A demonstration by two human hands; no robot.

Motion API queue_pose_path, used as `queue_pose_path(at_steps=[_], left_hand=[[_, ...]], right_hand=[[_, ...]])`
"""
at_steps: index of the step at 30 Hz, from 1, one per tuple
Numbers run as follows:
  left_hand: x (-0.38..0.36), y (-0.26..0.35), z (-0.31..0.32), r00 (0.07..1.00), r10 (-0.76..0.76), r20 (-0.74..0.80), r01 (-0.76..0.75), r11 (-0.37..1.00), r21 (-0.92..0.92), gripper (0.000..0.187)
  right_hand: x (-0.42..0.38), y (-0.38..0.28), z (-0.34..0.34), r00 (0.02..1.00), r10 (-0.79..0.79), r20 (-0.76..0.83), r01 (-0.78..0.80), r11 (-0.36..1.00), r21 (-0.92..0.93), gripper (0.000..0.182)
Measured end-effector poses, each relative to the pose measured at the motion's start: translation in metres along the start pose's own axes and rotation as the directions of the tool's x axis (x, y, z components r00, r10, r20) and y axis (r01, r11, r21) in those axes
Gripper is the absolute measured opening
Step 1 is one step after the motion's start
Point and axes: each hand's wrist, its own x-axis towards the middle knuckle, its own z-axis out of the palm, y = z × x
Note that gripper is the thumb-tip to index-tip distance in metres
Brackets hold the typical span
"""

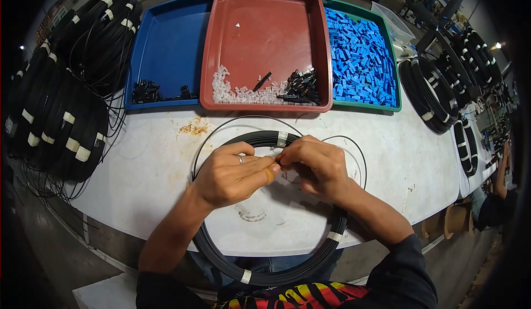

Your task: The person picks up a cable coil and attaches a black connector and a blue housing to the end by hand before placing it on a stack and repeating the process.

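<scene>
A coil of black cable (221, 260), bound with pale tape, lies at the table's front edge and partly overhangs it. Above its far side my left hand (232, 173) and my right hand (318, 165) meet, fingertips pinched together. A small dark piece shows between them, too hidden to make out fully. My left hand wears a ring and has a tan wrap on one finger. Loose cable (365, 165) arcs out on both sides of the hands.
Behind the coil stand a blue tray (171, 38) with black parts, a red tray (265, 27) with clear and black parts, and a green tray (399, 101) full of blue pieces. Stacked coils (55, 121) fill the left; more coils (428, 96) stand right. Another person's arm (502, 171) shows far right.
</scene>
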Motion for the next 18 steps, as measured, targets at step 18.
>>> queue_pose_path(at_steps=[18], left_hand=[[-0.0009,-0.0022,-0.0006,0.974,-0.223,-0.029,0.205,0.932,-0.299,0.012]], right_hand=[[0.0012,-0.0004,0.0033,0.933,-0.333,-0.139,0.293,0.923,-0.248,0.025]])
